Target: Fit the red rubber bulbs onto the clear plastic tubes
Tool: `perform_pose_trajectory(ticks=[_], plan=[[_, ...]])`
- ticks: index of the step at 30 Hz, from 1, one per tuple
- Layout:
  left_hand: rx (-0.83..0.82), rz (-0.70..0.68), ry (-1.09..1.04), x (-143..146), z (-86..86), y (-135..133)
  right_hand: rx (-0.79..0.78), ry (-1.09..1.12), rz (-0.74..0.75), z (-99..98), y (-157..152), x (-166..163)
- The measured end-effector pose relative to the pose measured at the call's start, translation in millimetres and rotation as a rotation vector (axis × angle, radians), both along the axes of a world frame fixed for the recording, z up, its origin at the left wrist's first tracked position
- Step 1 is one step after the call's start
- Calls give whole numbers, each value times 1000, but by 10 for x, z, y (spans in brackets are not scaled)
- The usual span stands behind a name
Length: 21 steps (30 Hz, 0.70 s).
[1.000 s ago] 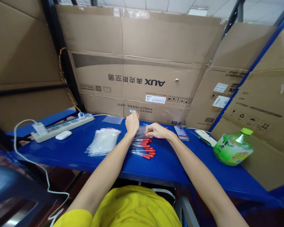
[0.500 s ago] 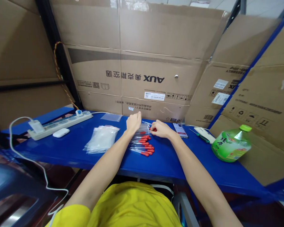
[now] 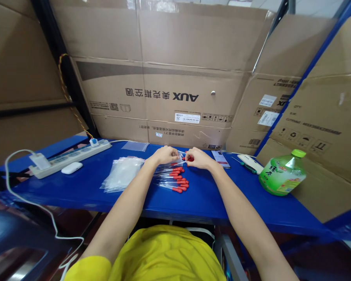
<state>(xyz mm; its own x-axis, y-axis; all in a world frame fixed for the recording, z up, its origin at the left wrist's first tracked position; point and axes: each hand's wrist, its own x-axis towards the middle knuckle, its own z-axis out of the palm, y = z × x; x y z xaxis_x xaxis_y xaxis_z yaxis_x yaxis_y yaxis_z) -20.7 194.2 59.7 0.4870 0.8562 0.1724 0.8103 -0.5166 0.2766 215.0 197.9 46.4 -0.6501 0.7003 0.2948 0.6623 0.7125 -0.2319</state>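
Note:
Several glass droppers with red rubber bulbs [image 3: 178, 178] lie in a loose row on the blue table, bulbs towards the right. My right hand [image 3: 198, 159] is closed in a pinch on a dropper, its red bulb showing at the fingertips. Just left of it, above the far end of the row, my left hand [image 3: 165, 155] has its fingers curled together. Something clear shows between the two hands, but I cannot make out what the left fingers hold. Left of my left forearm is a stack of clear plastic bags [image 3: 121, 174].
A single clear bag [image 3: 135, 146] lies near the cardboard back wall [image 3: 175, 78]. On the left are a power strip [image 3: 73, 158] and a white case [image 3: 71, 168]. A phone [image 3: 221, 159], a green-handled tool [image 3: 248, 167] and a green bottle [image 3: 282, 174] occupy the right.
My left hand has lowered and turned, its fingers now facing my right hand. My right hand stays close to its place with the dropper. The whole view has shifted slightly.

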Motion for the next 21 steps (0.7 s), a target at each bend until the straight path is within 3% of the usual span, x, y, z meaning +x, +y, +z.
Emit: perform_pose_trajectory(ticks=[5, 15, 21], plan=[[-143, -74, 24, -19, -16, 5, -71, 149, 3, 78, -33, 83], [-187, -143, -62, -60, -67, 66, -298, 249, -15, 51, -21, 142], [-202, -118, -92, -56, -70, 75, -360, 197, -57, 42, -10, 146]])
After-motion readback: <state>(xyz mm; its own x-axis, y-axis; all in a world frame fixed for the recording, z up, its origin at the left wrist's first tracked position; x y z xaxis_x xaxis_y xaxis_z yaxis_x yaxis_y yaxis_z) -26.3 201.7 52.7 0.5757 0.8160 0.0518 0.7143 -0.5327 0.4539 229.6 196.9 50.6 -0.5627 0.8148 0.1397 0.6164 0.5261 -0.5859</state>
